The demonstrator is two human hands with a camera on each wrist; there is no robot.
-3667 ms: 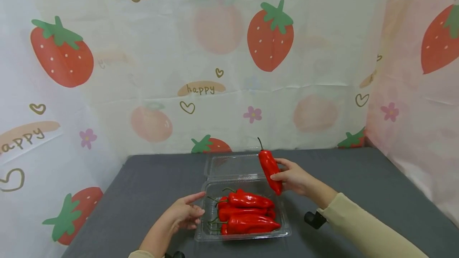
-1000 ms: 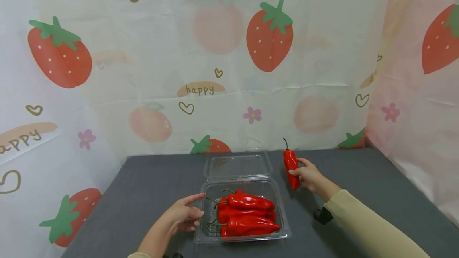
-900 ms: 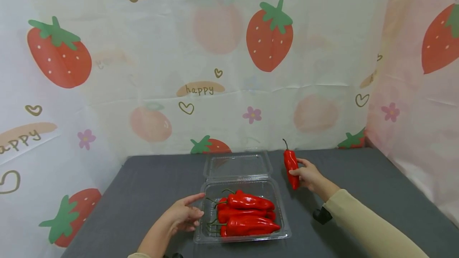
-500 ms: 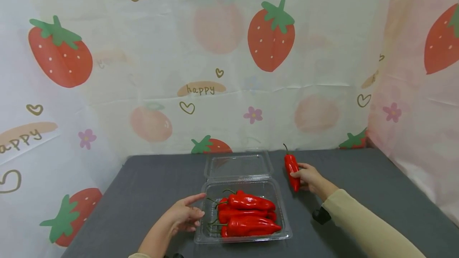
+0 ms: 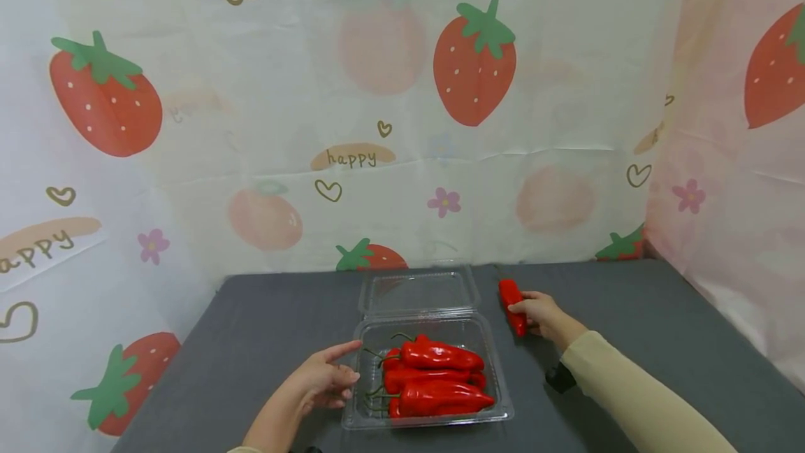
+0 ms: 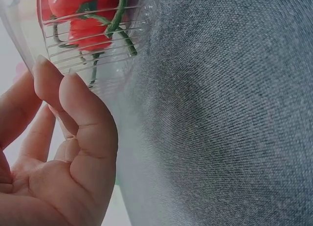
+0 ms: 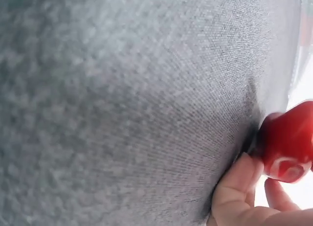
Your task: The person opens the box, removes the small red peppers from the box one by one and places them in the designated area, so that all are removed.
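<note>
In the head view an open clear plastic box (image 5: 505, 412) holds several glossy red peppers (image 5: 443, 398) with green stems. My left hand (image 5: 321, 377) is at the box's left side, its index finger straight toward the rim and its thumb at the edge. In the left wrist view fingertips (image 6: 73, 91) touch the clear ribbed wall. Right of the box, my right hand (image 5: 546, 314) grips another red pepper (image 5: 511, 305) between thumb and fingers. That pepper (image 7: 288, 140) is down at the cloth in the right wrist view; its stem is barely visible.
The box's clear lid (image 5: 418, 292) lies folded back behind it. Dark grey cloth (image 5: 283, 327) covers the table. A curtain (image 5: 402, 201) printed with strawberries stands close along the back and sides. A black wrist device (image 5: 560, 377) hangs under my right wrist.
My right hand has carried the pepper from above the box to its right, then lowered it, and the stem has tipped away from upright. My left hand and the box have stayed put.
</note>
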